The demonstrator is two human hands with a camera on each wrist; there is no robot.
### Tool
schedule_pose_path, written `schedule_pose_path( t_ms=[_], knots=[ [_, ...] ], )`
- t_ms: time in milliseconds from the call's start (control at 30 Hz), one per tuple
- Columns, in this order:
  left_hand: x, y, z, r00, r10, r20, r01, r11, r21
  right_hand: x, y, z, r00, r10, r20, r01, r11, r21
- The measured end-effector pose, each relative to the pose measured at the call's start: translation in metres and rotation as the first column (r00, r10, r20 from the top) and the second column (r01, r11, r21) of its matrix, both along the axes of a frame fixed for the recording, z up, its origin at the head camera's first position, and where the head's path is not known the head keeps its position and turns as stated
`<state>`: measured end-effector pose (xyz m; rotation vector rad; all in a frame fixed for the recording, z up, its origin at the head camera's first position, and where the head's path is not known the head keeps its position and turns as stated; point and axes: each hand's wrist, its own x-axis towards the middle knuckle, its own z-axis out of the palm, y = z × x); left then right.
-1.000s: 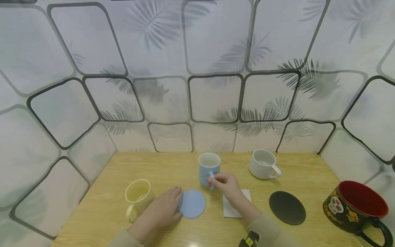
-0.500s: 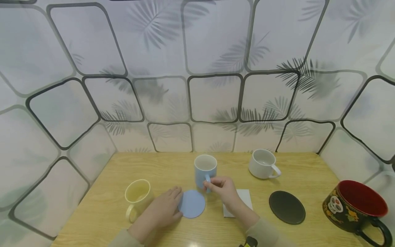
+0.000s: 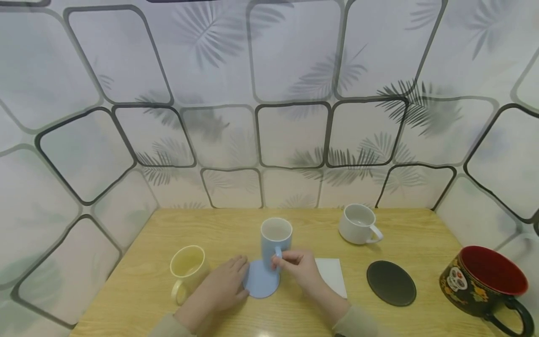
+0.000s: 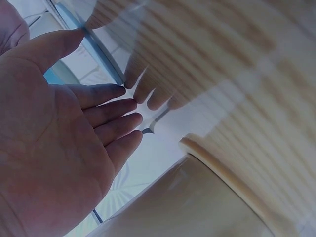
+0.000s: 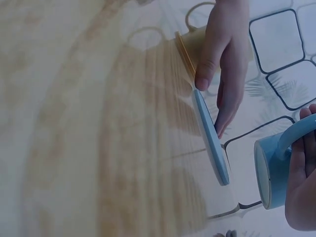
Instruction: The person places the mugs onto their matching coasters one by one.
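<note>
My right hand (image 3: 301,271) pinches the handle of a light blue mug (image 3: 269,245), white inside. The mug is held upright over the back part of a round blue coaster (image 3: 262,283). In the right wrist view, a gap shows between the base of the blue mug (image 5: 271,177) and the blue coaster (image 5: 210,138). My left hand (image 3: 225,283) rests at the left edge of that coaster, fingers extended. In the left wrist view, thumb and fingertips of the left hand (image 4: 59,133) touch the rim of the blue coaster (image 4: 98,47).
Left of the left hand stands a yellow mug (image 3: 190,267) on a yellow coaster (image 4: 232,177). A white square coaster (image 3: 332,276) lies beside the right wrist. Farther right are a white cup (image 3: 355,227), a black round coaster (image 3: 391,283) and a black skull-patterned mug (image 3: 471,285) with red inside.
My right hand has brought the blue mug leftward and toward me, from behind the blue coaster to over its back part. The left hand has stayed in place.
</note>
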<state>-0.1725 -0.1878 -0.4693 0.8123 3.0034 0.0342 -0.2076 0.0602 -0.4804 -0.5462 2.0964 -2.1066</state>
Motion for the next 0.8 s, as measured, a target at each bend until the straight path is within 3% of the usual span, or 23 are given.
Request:
schedule_pose_path(
  t_ms=[800],
  knots=[
    [0.001,0.001,-0.002,1.0,0.023,0.008,-0.024,0.999,0.031,0.022,-0.015,-0.009,1.0,-0.005,0.0,0.005,1.0,-0.026]
  ],
)
